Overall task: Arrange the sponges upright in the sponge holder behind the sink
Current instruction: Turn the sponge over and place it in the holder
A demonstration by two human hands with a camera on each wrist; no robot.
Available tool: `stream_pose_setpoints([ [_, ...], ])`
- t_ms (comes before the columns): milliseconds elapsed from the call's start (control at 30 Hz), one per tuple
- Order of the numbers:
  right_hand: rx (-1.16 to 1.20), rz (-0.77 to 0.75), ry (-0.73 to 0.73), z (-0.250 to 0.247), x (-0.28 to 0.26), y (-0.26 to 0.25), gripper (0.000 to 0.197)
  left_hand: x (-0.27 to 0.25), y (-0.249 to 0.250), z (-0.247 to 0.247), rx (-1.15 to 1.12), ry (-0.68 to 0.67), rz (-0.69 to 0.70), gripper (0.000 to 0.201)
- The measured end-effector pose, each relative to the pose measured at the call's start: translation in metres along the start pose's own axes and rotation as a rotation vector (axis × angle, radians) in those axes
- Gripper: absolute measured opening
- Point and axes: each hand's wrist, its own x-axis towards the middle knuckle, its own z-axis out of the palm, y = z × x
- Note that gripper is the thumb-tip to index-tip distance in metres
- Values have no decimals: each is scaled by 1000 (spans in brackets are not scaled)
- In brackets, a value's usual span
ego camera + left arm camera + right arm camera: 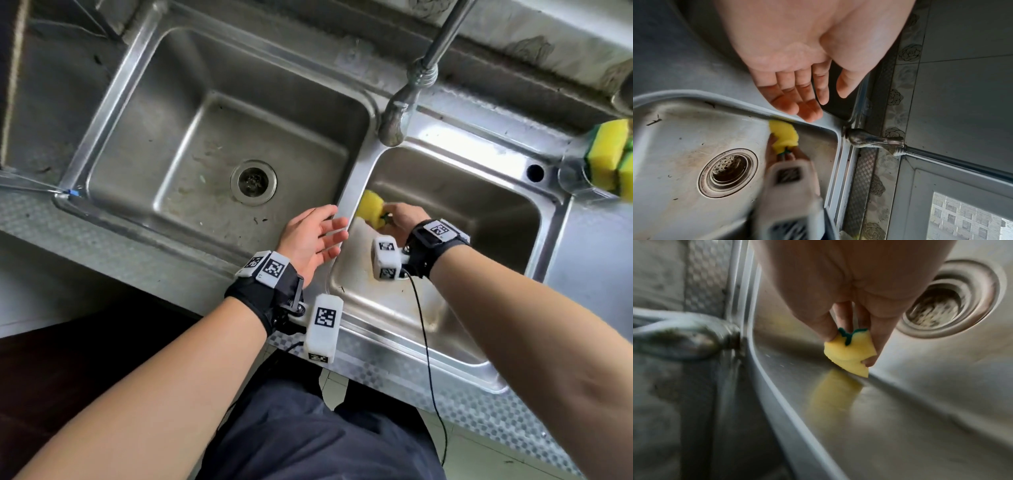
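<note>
A yellow sponge with a green scouring edge is squeezed between the fingers of my right hand, low in the small right basin, against its left wall. My left hand hovers with straight fingers over the divider between the two basins, holding nothing. Two more yellow-and-green sponges stand upright at the far right behind the sink; the holder around them is barely visible.
The large left basin has a round drain. The small right basin also has a drain. A metal faucet reaches over the divider. A wrist-camera cable trails across the right basin.
</note>
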Motion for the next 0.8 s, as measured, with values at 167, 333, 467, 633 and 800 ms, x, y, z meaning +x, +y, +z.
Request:
stream_pose_setpoints([
  [167,193,-177,93,-1,11,-44,16,1,1,-1,12,25,13,24],
  [333,52,-199,13,18,-10,-25,15,4,-4,0,11,27,9,21],
  [467,-172,-3,-211,32,-39,26,14,4,-9,13,23,12,9,18],
  [633,-592,19,-436,27,-72,58,22,-1,-3,31,71,-24,43,19],
  [800,-402,9,-427,-23,-107,51,24,-7,4,54,192,-60,95,15],
])
